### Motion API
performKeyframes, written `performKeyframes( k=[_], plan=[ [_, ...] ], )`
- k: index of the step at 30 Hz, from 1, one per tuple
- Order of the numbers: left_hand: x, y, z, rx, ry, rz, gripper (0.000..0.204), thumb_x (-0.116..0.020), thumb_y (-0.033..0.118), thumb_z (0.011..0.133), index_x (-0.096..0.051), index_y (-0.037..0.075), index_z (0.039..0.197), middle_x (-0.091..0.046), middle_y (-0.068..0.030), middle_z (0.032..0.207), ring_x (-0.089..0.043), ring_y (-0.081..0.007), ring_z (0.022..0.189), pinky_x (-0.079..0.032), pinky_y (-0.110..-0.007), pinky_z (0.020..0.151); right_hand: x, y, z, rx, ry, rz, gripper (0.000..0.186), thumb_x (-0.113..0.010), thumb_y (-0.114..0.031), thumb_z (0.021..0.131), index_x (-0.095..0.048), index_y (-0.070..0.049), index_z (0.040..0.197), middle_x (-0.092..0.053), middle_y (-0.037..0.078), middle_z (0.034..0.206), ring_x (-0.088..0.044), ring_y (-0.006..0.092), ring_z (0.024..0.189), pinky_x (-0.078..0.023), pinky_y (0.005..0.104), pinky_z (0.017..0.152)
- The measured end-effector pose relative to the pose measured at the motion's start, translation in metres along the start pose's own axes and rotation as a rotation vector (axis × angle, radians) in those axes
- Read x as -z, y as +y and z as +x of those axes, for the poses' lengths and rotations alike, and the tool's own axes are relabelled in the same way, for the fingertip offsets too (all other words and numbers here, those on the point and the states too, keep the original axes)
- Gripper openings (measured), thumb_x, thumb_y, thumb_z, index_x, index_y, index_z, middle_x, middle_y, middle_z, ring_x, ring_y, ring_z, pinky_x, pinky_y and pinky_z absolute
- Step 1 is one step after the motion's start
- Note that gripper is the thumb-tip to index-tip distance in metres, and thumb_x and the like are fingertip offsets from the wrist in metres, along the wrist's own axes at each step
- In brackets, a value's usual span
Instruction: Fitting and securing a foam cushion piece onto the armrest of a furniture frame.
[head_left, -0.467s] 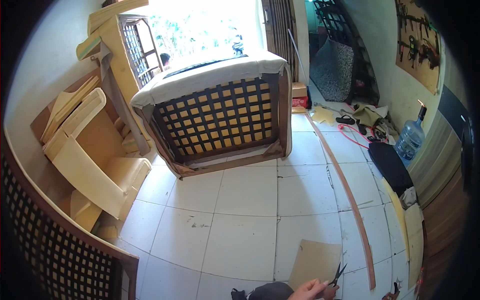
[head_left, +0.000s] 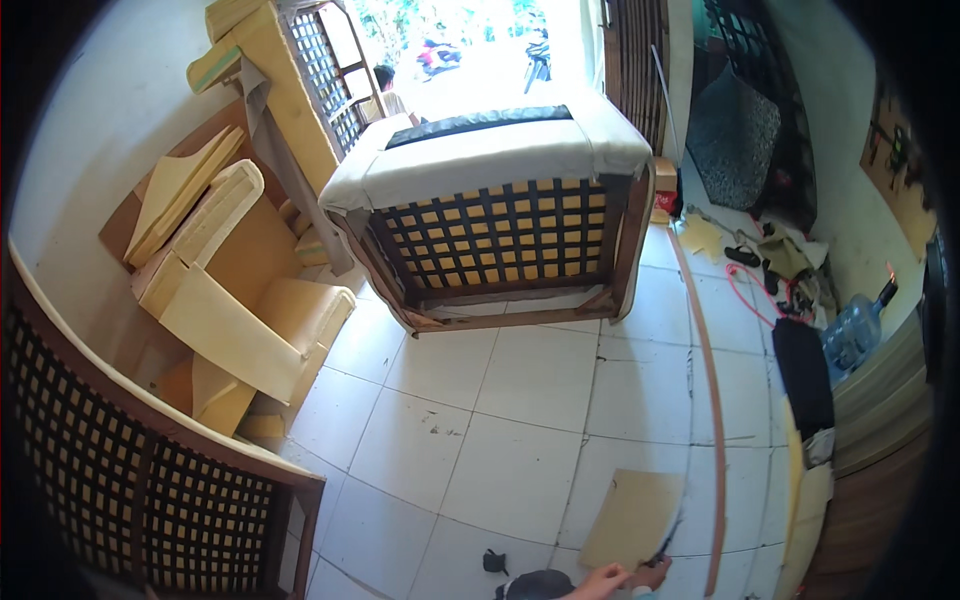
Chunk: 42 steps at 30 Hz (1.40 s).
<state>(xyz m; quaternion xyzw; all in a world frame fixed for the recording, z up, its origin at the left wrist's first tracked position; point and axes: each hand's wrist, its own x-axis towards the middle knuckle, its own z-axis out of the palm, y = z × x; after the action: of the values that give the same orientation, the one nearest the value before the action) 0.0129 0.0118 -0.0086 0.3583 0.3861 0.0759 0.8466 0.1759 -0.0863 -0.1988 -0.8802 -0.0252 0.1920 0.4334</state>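
Where right hand (head_left: 652,574) wraps scissors (head_left: 667,546), handles hidden | left hand (head_left: 605,579): grip unclear

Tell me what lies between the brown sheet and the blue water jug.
In the head view, going from the sheet: a long brown strip on the tiles, then a black bundle.

Only a little of the worker visible from where I stand. Left hand (head_left: 603,578): bare, rounded knuckles, skin uncovered as far along as I can see. Right hand (head_left: 652,573): bare too, fingers small and partly in shadow. At its wrist, a small pale bluish patch (head_left: 642,593), either a sleeve edge or a band; can't tell which. Beside the left hand, a smooth, rounded bulge of dark charcoal-grey cloth (head_left: 538,585), apparently a clothed knee; weave too blurred to read.
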Motion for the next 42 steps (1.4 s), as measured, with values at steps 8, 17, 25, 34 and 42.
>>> performKeyframes(
  k=[8, 17, 25, 34, 42],
  plan=[
    [-0.005, 0.083, -0.160, 0.504, 0.108, -0.540, 0.075, -0.037, 0.068, 0.098, -0.040, 0.016, 0.153, -0.048, -0.0091, 0.149, -0.054, -0.0255, 0.123, -0.048, -0.043, 0.095, 0.116, -0.361, -0.133, 0.221, -0.549, -0.015, 0.054, -0.076, 0.001, 0.080, -0.045, 0.002, 0.124, -0.071, 0.015, 0.100, -0.070, 0.0224, 0.089, -0.055, 0.0313, 0.080],
    [0.041, 0.343, -0.324, -0.056, 0.361, -0.604, 0.077, -0.042, 0.067, 0.097, -0.042, 0.011, 0.149, -0.055, -0.0131, 0.141, -0.054, -0.0318, 0.129, -0.042, -0.054, 0.109, 0.173, -0.613, -0.222, -0.060, -0.995, 0.193, 0.062, -0.080, -0.007, 0.083, -0.044, 0.004, 0.132, -0.069, 0.015, 0.112, -0.067, 0.0220, 0.101, -0.055, 0.0317, 0.088],
    [0.070, 0.501, -0.322, -0.283, 0.436, -0.298, 0.044, -0.065, 0.027, 0.098, -0.055, 0.002, 0.133, -0.064, -0.0108, 0.125, -0.066, -0.0235, 0.112, -0.059, -0.043, 0.092, 0.123, -0.724, -0.182, 0.243, -0.963, 0.129, 0.057, -0.079, -0.007, 0.081, -0.048, -0.001, 0.128, -0.071, 0.013, 0.115, -0.067, 0.0162, 0.097, -0.054, 0.0297, 0.085],
    [0.107, 0.633, -0.258, -0.424, 0.671, -0.358, 0.036, -0.064, 0.024, 0.099, -0.058, 0.003, 0.127, -0.067, -0.0101, 0.118, -0.068, -0.0209, 0.103, -0.062, -0.037, 0.084, 0.043, -0.828, -0.050, 0.492, -0.951, -0.281, 0.057, -0.073, -0.005, 0.081, -0.045, -0.002, 0.130, -0.068, 0.016, 0.119, -0.067, 0.0228, 0.106, -0.052, 0.0343, 0.092],
    [0.174, 0.716, -0.210, -0.446, 0.716, -0.396, 0.037, -0.063, 0.024, 0.099, -0.057, 0.001, 0.127, -0.066, -0.0119, 0.117, -0.069, -0.0219, 0.102, -0.064, -0.036, 0.080, -0.110, -0.947, 0.025, 0.884, -0.797, -0.305, 0.054, -0.062, -0.007, 0.085, -0.042, -0.004, 0.135, -0.068, 0.022, 0.119, -0.067, 0.0376, 0.110, -0.051, 0.0434, 0.095]
  ],
)
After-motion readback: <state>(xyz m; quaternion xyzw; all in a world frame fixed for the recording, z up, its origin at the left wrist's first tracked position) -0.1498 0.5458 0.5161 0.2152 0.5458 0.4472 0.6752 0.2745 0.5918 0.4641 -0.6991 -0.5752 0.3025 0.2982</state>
